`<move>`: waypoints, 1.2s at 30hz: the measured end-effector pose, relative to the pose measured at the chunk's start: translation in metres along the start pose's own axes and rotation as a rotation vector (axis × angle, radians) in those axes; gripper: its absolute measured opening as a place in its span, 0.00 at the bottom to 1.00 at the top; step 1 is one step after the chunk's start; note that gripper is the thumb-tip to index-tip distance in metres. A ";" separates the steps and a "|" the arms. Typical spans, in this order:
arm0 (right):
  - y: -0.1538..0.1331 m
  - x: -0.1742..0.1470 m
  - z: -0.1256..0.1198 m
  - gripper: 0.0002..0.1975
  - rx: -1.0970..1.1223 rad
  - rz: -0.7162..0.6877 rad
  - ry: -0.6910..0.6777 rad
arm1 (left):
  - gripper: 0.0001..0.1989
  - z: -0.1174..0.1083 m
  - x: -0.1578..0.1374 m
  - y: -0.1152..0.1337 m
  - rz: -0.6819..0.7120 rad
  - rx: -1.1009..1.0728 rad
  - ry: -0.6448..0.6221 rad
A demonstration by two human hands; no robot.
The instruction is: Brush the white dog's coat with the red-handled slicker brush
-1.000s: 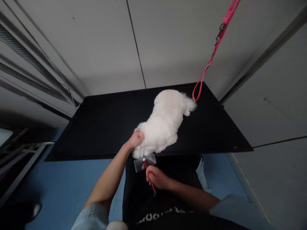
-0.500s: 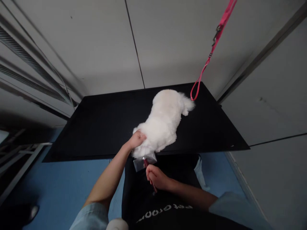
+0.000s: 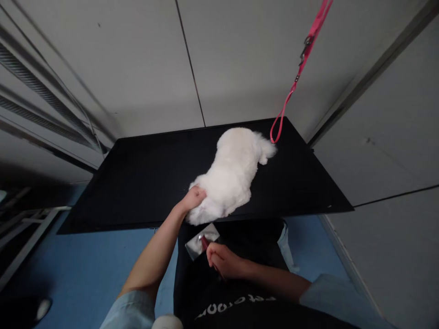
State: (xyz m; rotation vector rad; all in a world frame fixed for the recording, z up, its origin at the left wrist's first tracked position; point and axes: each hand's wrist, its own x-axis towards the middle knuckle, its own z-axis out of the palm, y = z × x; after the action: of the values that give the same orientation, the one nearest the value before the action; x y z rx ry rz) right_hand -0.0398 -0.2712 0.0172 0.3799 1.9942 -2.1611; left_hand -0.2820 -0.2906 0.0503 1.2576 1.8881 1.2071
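Observation:
A white fluffy dog (image 3: 233, 169) lies on the black table (image 3: 151, 178), its head at the near edge and its tail toward the far right. My left hand (image 3: 194, 197) is closed on the fur at the side of the dog's head; the fingertips are hidden in the coat. In front of the table edge, my right hand (image 3: 222, 259) wraps round the dark red handle of a slicker brush (image 3: 196, 242). The brush's flat silver back faces up, and a small gap separates it from the dog's head.
A pink leash loop (image 3: 280, 123) with a metal clip hangs over the table's far right. Grey ribbed hoses (image 3: 51, 98) run along the left wall. My black apron (image 3: 247, 283) lies below the hands, above a blue floor (image 3: 92, 269).
The slicker brush has come away from the dog's head toward me, and its head has tilted. My left hand keeps its hold, and the dog lies much as before.

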 end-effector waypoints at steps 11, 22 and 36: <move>0.011 0.008 0.006 0.09 -0.063 -0.006 -0.002 | 0.23 0.002 0.002 -0.004 -0.050 -0.042 0.052; 0.010 0.015 0.013 0.09 -0.110 -0.004 0.079 | 0.24 -0.020 -0.014 -0.032 -0.329 -0.335 0.294; -0.025 -0.088 -0.085 0.17 -0.088 -0.216 0.555 | 0.30 0.001 -0.058 -0.025 -0.527 -0.852 0.031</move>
State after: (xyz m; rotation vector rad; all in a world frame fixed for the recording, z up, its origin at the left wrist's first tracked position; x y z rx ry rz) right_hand 0.0423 -0.1880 0.0620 0.8673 2.5075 -2.2593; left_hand -0.2684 -0.3470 0.0262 0.2660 1.3223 1.4694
